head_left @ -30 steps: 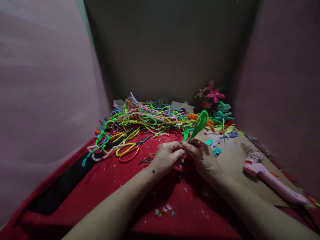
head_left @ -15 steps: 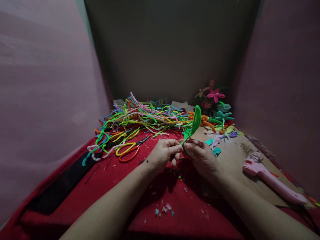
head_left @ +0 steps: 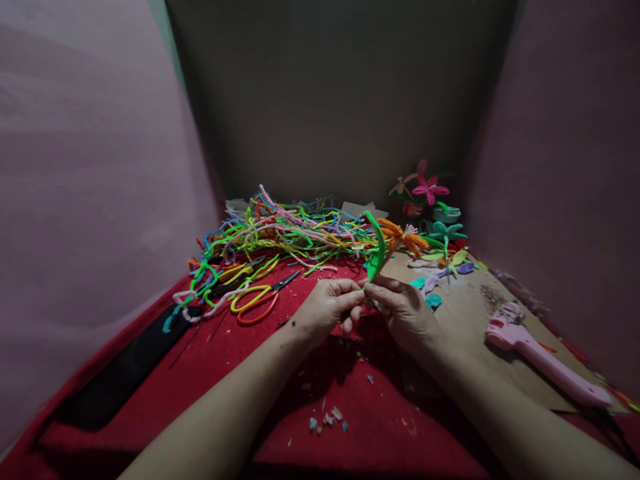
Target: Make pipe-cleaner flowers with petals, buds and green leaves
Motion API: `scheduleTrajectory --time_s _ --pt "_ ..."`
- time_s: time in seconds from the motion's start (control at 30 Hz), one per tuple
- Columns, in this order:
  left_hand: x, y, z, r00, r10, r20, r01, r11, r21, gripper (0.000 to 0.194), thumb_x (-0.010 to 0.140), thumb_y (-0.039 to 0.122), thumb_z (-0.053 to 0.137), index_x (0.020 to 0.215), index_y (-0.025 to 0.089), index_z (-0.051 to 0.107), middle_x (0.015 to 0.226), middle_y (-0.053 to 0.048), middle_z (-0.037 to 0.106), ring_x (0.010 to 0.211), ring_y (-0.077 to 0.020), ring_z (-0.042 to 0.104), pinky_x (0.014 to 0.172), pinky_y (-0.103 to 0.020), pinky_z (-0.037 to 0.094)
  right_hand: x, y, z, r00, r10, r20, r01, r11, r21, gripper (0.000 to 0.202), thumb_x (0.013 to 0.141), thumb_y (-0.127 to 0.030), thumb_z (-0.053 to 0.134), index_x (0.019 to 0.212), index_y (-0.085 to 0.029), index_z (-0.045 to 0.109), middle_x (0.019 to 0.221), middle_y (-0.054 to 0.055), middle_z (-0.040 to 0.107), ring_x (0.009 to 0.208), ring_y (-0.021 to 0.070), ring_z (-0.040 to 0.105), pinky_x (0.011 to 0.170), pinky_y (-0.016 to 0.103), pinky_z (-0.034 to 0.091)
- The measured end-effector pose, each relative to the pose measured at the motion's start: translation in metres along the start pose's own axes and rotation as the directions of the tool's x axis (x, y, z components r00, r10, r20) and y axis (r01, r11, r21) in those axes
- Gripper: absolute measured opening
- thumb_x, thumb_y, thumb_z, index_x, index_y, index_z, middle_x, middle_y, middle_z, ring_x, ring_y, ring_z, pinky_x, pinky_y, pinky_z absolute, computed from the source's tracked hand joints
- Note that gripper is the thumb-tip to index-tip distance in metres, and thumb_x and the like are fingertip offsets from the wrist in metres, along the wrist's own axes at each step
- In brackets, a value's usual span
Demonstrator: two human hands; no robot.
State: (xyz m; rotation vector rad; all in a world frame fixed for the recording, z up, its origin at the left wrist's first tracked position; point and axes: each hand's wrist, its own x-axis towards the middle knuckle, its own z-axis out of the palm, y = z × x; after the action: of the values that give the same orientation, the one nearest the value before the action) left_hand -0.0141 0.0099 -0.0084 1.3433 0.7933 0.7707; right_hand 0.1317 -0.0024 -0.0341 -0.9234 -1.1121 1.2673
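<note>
A bright green pipe-cleaner leaf [head_left: 376,257] stands upright, its base pinched between my two hands over the middle of the table. My left hand [head_left: 333,303] is closed, thumb and forefinger on the lower end of the leaf. My right hand [head_left: 400,307] is closed on the same end from the other side, fingertips nearly touching the left ones. Just behind the leaf lies an orange pipe-cleaner flower [head_left: 405,237]. Scissors [head_left: 257,303] with yellow and red handles rest to the left of my left hand.
A tangled heap of coloured pipe cleaners [head_left: 295,230] lies at the back. At right, a pink glue gun [head_left: 547,363] lies on a brown board [head_left: 465,333]. Pliers [head_left: 235,273] and a black strip [head_left: 125,370] are at left. A pink flower [head_left: 431,190] stands behind. Scraps [head_left: 330,419] dot the red cloth.
The green leaf has turned in my fingers and now shows narrower, tipped more to the left, uncovering more of the orange flower. My hands have stayed almost in place.
</note>
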Motion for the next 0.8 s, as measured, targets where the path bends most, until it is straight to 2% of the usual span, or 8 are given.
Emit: scheduleTrajectory --time_s 0.2,0.33,0.43,0.53,0.67,0.8 --pt "-0.003 0.005 0.009 0.996 0.013 -0.085 0.001 0.985 0.171 0.023 0.076 0.032 0.055 0.065 0.013 0.052 0.051 0.003 0.054 0.036 -0.0045 0.047 0.038 -0.015 0.033 0.000 -0.002 0.001 0.999 0.043 -0.010 -0.043 0.999 0.025 0.021 0.066 -0.035 0.069 0.065 -0.015 0.063 0.055 -0.001 0.057 0.051 0.0107 0.050 0.052 0.024 0.038" --pt "-0.003 0.005 0.012 0.992 0.035 -0.119 -0.003 0.966 0.260 0.015 0.075 0.026 0.053 0.065 0.014 0.052 0.050 0.004 0.052 0.038 -0.0066 0.047 0.040 -0.018 0.035 0.000 -0.005 0.004 0.997 0.075 -0.031 -0.073 0.994 0.077 0.019 0.062 -0.031 0.072 0.065 -0.014 0.063 0.057 -0.001 0.059 0.051 0.0105 0.051 0.051 0.024 0.038" --pt "-0.002 0.000 0.010 0.975 0.166 -0.146 -0.094 0.909 0.407 0.013 0.073 0.021 0.053 0.062 0.015 0.055 0.051 0.004 0.051 0.045 -0.0079 0.047 0.046 -0.019 0.036 0.000 -0.004 0.006 0.995 0.103 -0.013 -0.099 0.980 0.170 0.019 0.061 -0.031 0.073 0.066 -0.015 0.063 0.059 -0.001 0.060 0.053 0.0116 0.053 0.054 0.025 0.039" --pt "0.000 -0.006 0.007 0.947 0.268 -0.175 -0.135 0.830 0.541 0.013 0.074 0.022 0.053 0.069 0.016 0.062 0.056 0.002 0.055 0.052 -0.0094 0.049 0.052 -0.020 0.037 0.000 -0.002 0.006 0.995 0.087 -0.040 -0.080 0.983 0.167 0.018 0.061 -0.030 0.072 0.065 -0.016 0.061 0.059 -0.002 0.059 0.055 0.0112 0.051 0.054 0.024 0.039" --pt "0.000 -0.009 0.006 0.935 0.292 -0.202 -0.139 0.825 0.548 0.013 0.074 0.025 0.054 0.073 0.016 0.064 0.058 0.001 0.057 0.052 -0.0099 0.050 0.053 -0.020 0.038 -0.001 0.001 0.004 0.997 0.033 -0.071 -0.026 0.996 0.087 0.019 0.063 -0.032 0.072 0.064 -0.015 0.062 0.060 -0.001 0.057 0.056 0.0110 0.049 0.053 0.024 0.038" --pt "-0.001 -0.007 0.009 0.954 0.235 -0.188 -0.143 0.903 0.405 0.013 0.075 0.023 0.052 0.067 0.016 0.060 0.049 0.004 0.050 0.043 -0.0074 0.046 0.046 -0.019 0.036 -0.001 0.004 0.001 0.998 0.033 -0.058 -0.030 0.998 0.053 0.024 0.063 -0.037 0.071 0.071 -0.015 0.064 0.060 0.000 0.058 0.053 0.0114 0.048 0.051 0.025 0.039"
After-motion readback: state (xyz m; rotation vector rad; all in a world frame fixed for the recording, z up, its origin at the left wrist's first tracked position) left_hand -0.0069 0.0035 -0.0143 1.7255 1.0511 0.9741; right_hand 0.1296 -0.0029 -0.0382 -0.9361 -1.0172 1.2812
